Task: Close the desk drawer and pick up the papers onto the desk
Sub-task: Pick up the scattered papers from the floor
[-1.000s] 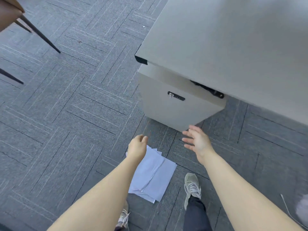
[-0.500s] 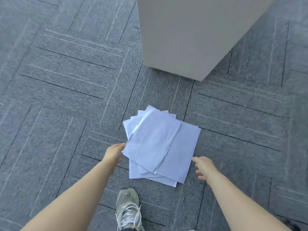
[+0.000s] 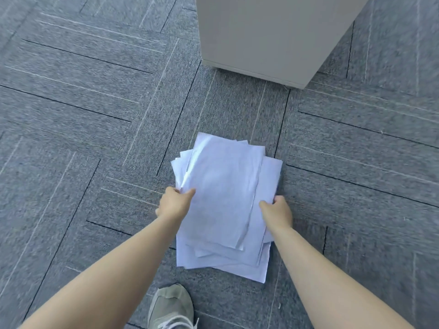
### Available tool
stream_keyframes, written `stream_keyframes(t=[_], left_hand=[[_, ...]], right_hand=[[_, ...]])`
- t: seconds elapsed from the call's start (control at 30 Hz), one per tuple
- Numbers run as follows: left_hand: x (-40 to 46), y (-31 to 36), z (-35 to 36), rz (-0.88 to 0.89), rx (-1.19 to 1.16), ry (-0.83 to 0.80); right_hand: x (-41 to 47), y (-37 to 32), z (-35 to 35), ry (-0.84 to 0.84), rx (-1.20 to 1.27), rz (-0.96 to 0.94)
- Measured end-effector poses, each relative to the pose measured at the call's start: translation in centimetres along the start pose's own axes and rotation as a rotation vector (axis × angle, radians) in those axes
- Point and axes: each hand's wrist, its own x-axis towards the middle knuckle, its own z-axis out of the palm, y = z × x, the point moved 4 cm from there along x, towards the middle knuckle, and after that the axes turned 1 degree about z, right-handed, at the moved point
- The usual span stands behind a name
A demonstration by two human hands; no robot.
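A loose stack of white papers (image 3: pixel 223 186) lies on the grey carpet in the middle of the view, its sheets fanned unevenly. My left hand (image 3: pixel 174 203) grips the stack's left edge, thumb on top. My right hand (image 3: pixel 278 210) grips the right edge the same way. The grey desk cabinet (image 3: pixel 268 36) stands beyond the papers at the top; only its lower front shows, and the drawer and desk top are out of view.
Grey carpet tiles (image 3: pixel 83 138) with a line pattern cover the floor all around. My grey sneaker (image 3: pixel 172 307) stands just below the papers at the bottom edge.
My view dropped from the desk to the floor. Both hands moved down from near the cabinet to the papers and closed on the stack's left and right edges.
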Motion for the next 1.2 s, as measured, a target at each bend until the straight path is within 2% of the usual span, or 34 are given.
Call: stream_keyframes(t=[0.07,0.13,0.23,0.27,0.33,0.43,0.53,0.6,0.7,0.77,0.87,1.0,1.2], left_hand=[[-0.4,-0.3,1.6,-0.016,-0.014,-0.088],[-0.9,-0.4,2.3,-0.035,-0.014,-0.1],[-1.5,0.2,2.2,0.029,0.071,0.052],[-1.5,0.3,2.1,0.038,0.046,0.097],[-1.0,0.1,2.4,0.009,-0.079,0.08],[-1.0,0.0,2.8,-0.034,-0.155,0.07],[-1.1,0.0,2.1,-0.08,-0.025,0.173],[-0.4,-0.3,1.7,-0.087,-0.009,0.176],[0.9,-1.1,1.2,-0.059,0.013,0.113],[1.2,-1.6,1.0,-0.008,-0.016,0.046],[1.0,-1.3,0.2,0.058,-0.223,-0.088],[-3.0,3.6,-5.3,0.204,-0.467,-0.162],[-16.6,16.7,-21.7,0.431,-0.701,-0.113]], right_hand=[[-0.3,-0.1,0.6,-0.024,0.041,0.014],[-0.3,0.1,0.8,-0.011,0.051,0.037],[-0.1,0.7,1.1,0.061,0.032,0.072],[-0.2,0.8,1.2,0.092,0.058,0.085],[-0.8,0.5,1.1,0.126,0.13,0.122],[-1.1,0.3,1.5,0.09,0.193,0.178],[-1.3,0.3,2.2,0.013,0.082,0.161],[-1.4,0.1,2.8,-0.028,0.026,0.101],[-1.6,-0.3,4.1,-0.065,0.04,0.025],[-1.9,-0.6,4.8,-0.112,0.152,0.021],[-2.6,-1.8,4.6,-0.193,0.24,-0.039],[-6.2,-7.1,-0.5,-0.123,0.3,-0.183],[-20.9,-22.5,-14.5,-0.062,0.486,-0.406]])
